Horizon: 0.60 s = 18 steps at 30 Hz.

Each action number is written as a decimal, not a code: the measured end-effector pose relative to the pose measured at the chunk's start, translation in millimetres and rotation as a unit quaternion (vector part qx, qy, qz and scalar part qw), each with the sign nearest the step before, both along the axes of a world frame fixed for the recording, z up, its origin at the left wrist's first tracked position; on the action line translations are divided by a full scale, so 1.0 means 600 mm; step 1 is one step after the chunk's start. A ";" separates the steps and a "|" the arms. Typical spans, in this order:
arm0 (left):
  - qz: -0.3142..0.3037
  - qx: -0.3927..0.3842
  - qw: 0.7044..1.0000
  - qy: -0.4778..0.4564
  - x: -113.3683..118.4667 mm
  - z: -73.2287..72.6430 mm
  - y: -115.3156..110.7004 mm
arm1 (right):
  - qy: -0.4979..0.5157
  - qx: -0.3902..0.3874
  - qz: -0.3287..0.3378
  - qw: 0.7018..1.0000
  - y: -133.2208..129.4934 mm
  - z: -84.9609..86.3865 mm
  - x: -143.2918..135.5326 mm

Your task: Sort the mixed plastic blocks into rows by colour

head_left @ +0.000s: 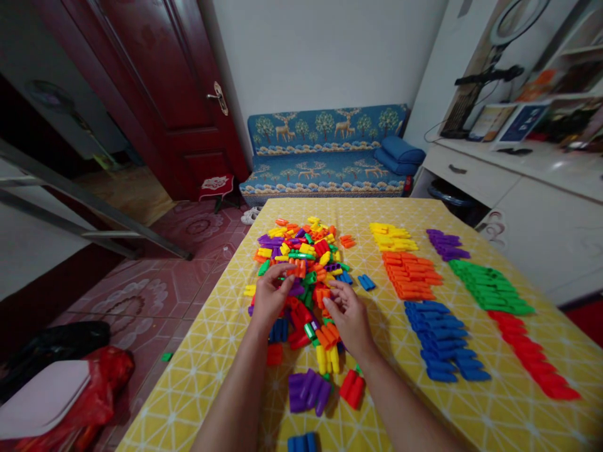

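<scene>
Blue pieces [302, 442] cut by bottom edge — pieces under left hand [269, 299] hidden.

2 hands [271, 295], 6 sorted colour groups [407, 276]

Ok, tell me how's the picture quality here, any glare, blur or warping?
Head view: wide-angle warping bends the door and cabinet edges outward; glare on the white countertop; soft shadows under both hands; the mixed block pile stays fairly sharp, corners softer.
</scene>
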<state>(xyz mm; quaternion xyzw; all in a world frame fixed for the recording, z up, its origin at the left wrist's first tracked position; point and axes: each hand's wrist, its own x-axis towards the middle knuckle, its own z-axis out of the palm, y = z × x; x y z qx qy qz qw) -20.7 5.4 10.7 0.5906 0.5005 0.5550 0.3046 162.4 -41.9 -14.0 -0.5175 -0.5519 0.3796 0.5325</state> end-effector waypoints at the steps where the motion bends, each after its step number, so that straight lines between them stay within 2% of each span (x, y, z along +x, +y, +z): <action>1: -0.026 -0.014 0.999 -0.024 0.010 0.005 -0.006 | 0.003 0.001 0.001 1.000 0.000 0.000 0.000; 6: -0.098 -0.050 0.989 -0.097 0.043 0.009 -0.025 | 0.020 0.005 0.007 1.000 -0.001 0.008 0.001; 14: -0.122 0.008 0.992 -0.013 0.057 -0.003 -0.034 | 0.055 0.015 -0.075 0.996 0.000 0.014 0.006; 18: -0.133 0.001 0.991 0.015 0.064 -0.008 -0.037 | 0.090 0.009 -0.073 0.993 0.000 0.017 0.008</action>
